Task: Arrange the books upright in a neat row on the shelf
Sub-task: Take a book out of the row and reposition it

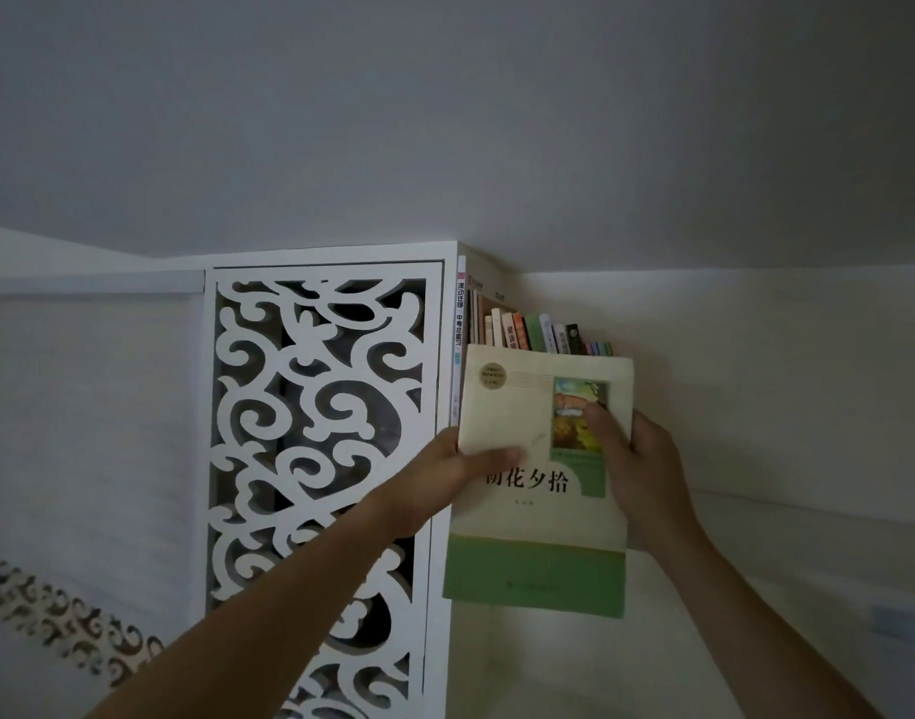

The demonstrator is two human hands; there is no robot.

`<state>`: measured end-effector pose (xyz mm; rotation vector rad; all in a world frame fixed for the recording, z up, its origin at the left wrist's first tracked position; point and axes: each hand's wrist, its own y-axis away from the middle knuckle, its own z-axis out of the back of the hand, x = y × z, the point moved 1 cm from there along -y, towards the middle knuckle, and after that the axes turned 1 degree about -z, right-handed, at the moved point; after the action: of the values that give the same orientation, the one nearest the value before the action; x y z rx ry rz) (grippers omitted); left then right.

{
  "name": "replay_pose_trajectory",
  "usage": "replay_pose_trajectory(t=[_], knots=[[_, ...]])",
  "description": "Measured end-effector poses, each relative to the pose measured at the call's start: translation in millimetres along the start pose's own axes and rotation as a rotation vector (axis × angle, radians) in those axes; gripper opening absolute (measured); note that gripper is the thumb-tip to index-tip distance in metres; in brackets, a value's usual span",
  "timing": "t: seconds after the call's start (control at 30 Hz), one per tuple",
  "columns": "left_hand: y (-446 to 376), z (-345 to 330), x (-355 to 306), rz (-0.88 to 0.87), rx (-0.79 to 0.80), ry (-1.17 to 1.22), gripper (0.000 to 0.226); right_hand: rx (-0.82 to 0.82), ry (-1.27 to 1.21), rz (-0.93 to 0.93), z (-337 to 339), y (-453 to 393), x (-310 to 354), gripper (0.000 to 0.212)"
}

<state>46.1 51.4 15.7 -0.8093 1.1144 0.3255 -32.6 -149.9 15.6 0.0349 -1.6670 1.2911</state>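
Both hands, left hand (pixel 445 474) and right hand (pixel 636 459), grip book (pixel 538 511).

Head view, tilted upward, close to shelf (pixel 447 407), dim, perhaps arm's reach

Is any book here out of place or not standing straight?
Yes. The cream and green book is off the shelf, gripped by the left hand and right hand. The row of books behind stands upright.

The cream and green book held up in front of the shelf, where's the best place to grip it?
Grip the cream and green book by its two side edges at mid-height, one hand from each side, thumbs on the cover. It faces you flat and upright.
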Motion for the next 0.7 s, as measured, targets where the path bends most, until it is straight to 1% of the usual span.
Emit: replay_pose_trajectory(t=[0.07,0.1,0.13,0.17,0.2,0.23,0.3,0.37,0.43,0.53,0.7], knots=[[1,5,-3,-0.039,-0.136,0.045,0.021,-0.093,0.119,0.119,-4,-1,0,0.024],[1,10,-5,-0.06,-0.214,0.072,0.016,-0.181,0.202,0.197,-3,-2,-2,0.025],[2,14,-7,-0.083,-0.297,0.08,0.015,-0.281,0.286,0.264,-2,-4,-4,0.032],[3,18,-9,-0.112,-0.374,0.084,0.014,-0.361,0.369,0.304,-2,-7,-10,0.044],[4,21,-11,-0.141,-0.441,0.089,0.014,-0.392,0.438,0.31,-3,-11,-17,0.061],[5,24,-13,-0.166,-0.502,0.095,0.013,-0.37,0.488,0.289,-6,-14,-25,0.079],[6,31,-15,-0.196,-0.619,0.073,0.013,-0.278,0.564,0.198,-18,-18,-36,0.109],[7,37,-13,-0.207,-0.703,0.025,0.013,-0.236,0.648,0.137,-34,-17,-42,0.129],[9,40,-14,-0.215,-0.747,-0.018,0.016,-0.254,0.709,0.113,-46,-18,-44,0.137],[13,40,-14,-0.206,-0.786,-0.068,0.017,-0.319,0.768,0.077,-56,-22,-45,0.142],[16,33,-16,-0.226,-0.77,-0.129,0.018,-0.384,0.741,0.084,-55,-29,-51,0.136]])
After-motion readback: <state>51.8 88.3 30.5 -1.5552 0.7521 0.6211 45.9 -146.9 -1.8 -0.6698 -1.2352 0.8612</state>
